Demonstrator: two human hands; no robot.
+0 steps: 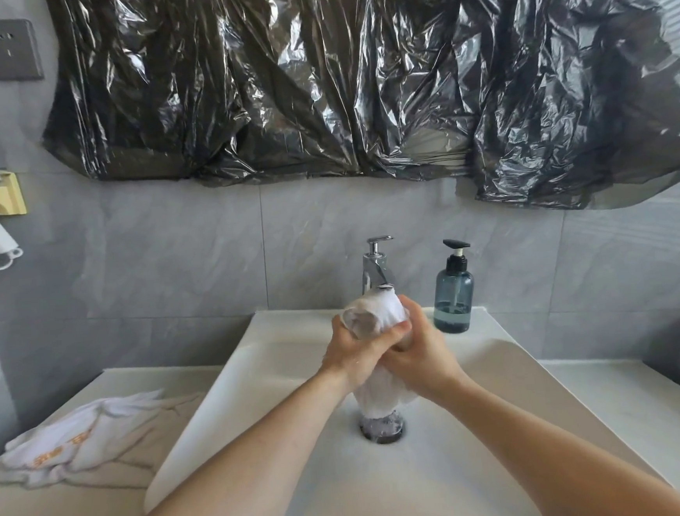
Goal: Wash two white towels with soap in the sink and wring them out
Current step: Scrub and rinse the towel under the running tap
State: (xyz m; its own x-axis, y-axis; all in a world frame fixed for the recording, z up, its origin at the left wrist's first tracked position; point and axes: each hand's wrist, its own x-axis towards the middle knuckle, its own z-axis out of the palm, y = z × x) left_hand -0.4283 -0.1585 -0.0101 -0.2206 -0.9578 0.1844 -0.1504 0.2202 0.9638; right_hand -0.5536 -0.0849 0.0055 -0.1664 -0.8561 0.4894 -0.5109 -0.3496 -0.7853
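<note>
Both hands [381,344] clench one white towel [375,316], its bunched top hiding the faucet spout [374,271].

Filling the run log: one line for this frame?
both hands grip towel over sink | left hand, right hand | second towel on counter | soap bottle untouched

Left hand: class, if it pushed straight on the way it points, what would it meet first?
Probably the faucet, just beyond the towel that the left hand grips; depth is unclear.
</note>
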